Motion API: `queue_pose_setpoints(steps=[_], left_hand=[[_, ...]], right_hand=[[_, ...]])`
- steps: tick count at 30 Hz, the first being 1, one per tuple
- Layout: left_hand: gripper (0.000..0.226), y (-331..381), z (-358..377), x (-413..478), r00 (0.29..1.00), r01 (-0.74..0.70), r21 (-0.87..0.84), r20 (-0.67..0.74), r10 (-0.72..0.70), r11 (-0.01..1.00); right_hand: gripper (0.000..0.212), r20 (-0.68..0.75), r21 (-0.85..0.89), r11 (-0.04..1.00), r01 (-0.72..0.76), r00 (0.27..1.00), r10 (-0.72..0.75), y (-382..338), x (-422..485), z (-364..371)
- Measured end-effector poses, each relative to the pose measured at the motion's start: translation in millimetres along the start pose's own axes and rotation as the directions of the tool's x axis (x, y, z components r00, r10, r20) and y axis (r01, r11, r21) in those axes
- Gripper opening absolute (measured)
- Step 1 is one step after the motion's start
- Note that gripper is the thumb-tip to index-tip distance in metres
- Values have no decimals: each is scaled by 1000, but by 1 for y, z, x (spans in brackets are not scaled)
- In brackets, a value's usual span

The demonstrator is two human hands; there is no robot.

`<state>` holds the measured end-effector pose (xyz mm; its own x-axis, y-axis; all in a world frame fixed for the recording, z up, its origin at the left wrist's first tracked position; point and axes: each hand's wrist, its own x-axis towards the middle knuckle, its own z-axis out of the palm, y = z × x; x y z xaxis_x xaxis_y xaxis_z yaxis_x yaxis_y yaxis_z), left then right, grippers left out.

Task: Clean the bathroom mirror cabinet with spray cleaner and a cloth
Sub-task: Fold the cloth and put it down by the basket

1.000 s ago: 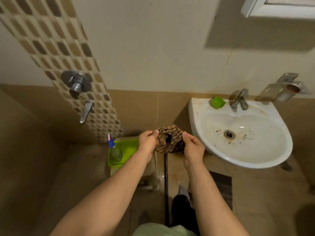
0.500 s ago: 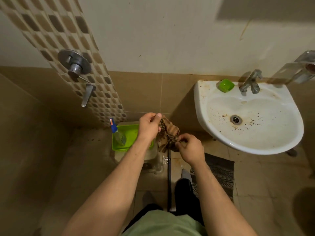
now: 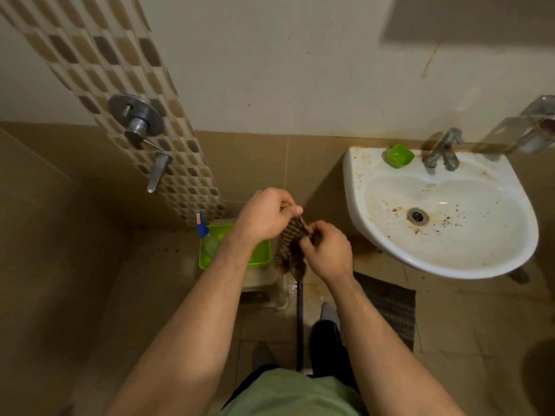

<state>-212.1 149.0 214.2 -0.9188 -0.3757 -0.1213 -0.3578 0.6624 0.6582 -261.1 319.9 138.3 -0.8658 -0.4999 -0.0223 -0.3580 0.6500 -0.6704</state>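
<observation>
The step in hand looks like readying the cloth [image 3: 289, 246] before any wiping: both hands work it in front of the body, low between the sink [image 3: 360, 205] and a green tray [image 3: 262, 254]. The left hand [image 3: 265, 219] has its fingers curled, and the thumb pins the cloth's upper edge against them. The right hand [image 3: 326, 255] is curled too, pinching a fold of the cloth just beside the left thumb. The 2 hands are nearly touching, and the rest of the cloth hangs down bunched between the wrists.

The cloth is a brown weave with paler stripes, limp and crumpled, so it should fold or wad easily.

The spray bottle [image 3: 206, 235], clear with a blue head, stands in the green tray, which sits on a pale stool [image 3: 264, 285] to the left of the hands. No hand touches it.

The mirror cabinet is out of view; only a dark shadow shows high on the wall above the tap [image 3: 444, 149].

The next move probably calls for gathering the cloth into 1 hand, which frees the other to reach down left for the spray bottle. The view would then have to lift toward the cabinet.
</observation>
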Motion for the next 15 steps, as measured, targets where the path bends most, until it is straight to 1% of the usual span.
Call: queue_pose_setpoints(steps=[2,3,5,6,7,8,9,10,11,12,13,14,15], left_hand=[[16,-1,-11,-1,999,-18,3,-28,18,1000],[17,-2,-17,-2,999,-23,8,-29,23,1000],[21,-5,-27,-1,1000,-15,2,2,15,1000],[24,-7,-31,-1,1000,1,-28,18,0,1000],[28,-9,-35,-1,999,24,-91,29,-21,996],[33,-10,-38,-2,998,50,-195,34,-44,980],[38,-10,-42,-3,997,75,-328,32,-68,942],[40,-9,-45,-3,995,92,-475,18,-95,875],[39,-9,-50,-4,992,89,-622,-12,-123,778],[35,-9,-55,-4,989,52,-769,-48,-139,638],[32,-10,-59,-1,988,-6,-894,-73,-133,448],[35,-12,-58,3,994,-37,-968,-61,-88,249],[45,-12,-54,6,1000,4,-991,2,-15,136]], right_hand=[[12,95,-52,996,-76,992,81,5,0,-1],[14,142,-46,992,-115,983,120,7,0,-3],[16,242,24,985,-174,957,163,12,2,-9],[19,293,78,981,-178,944,148,12,4,-16],[26,340,140,975,-174,933,118,11,6,-25],[36,374,209,963,-167,924,79,8,8,-35],[46,394,285,944,-166,918,42,3,10,-46],[54,408,355,920,-164,913,5,-2,12,-57],[57,422,408,899,-155,906,-35,-9,14,-69],[56,429,454,880,-141,900,-77,-14,18,-81],[53,434,531,835,-140,892,-126,-19,24,-94],[50,428,634,757,-160,888,-171,-22,31,-105],[46,427,737,642,-212,883,-198,-22,41,-114]])
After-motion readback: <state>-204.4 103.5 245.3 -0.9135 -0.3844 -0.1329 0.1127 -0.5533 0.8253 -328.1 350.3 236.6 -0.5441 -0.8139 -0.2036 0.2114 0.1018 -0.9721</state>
